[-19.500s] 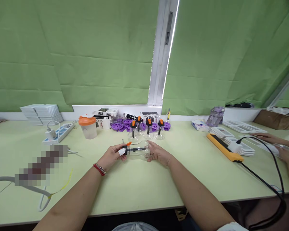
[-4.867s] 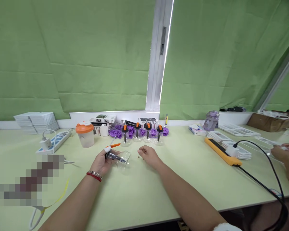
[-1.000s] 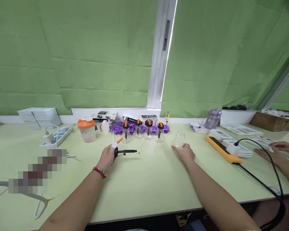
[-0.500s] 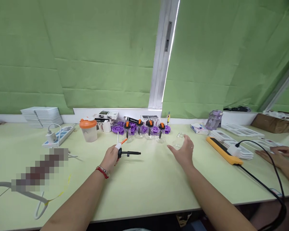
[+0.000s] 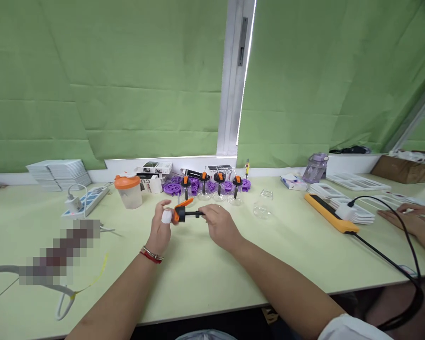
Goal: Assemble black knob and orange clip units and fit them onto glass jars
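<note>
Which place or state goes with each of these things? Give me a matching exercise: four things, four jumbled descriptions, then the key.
Things
1. Clear jar
2. Orange-lidded cup
3. Black-and-orange top
4. Purple bottle

Descriptions
A. In the left hand, its rod at the right hand's fingers
B. Beyond the yellow power strip
C. Uncapped, on the table
D. Beside the blue-and-white power strip

Pairs: 1-C, 2-D, 3-A, 4-B
</note>
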A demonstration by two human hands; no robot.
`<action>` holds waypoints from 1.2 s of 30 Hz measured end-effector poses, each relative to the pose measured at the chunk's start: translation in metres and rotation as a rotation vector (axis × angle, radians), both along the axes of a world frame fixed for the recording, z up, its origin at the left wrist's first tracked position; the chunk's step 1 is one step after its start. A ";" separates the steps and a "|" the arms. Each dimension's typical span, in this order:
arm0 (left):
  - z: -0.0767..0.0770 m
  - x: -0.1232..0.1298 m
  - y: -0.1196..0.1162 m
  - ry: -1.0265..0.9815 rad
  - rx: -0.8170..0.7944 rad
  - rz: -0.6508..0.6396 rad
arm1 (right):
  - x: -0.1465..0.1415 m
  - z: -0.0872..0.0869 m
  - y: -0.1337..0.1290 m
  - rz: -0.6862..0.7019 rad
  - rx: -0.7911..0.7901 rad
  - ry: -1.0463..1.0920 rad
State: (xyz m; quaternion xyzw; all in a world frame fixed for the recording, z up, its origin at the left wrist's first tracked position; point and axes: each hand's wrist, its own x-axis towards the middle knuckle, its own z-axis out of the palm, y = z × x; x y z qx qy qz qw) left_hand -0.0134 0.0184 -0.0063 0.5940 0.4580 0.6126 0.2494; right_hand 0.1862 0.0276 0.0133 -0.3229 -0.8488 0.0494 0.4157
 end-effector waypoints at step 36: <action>-0.039 0.027 0.015 0.137 -0.571 -0.086 | -0.012 -0.069 0.037 -0.155 -0.836 0.325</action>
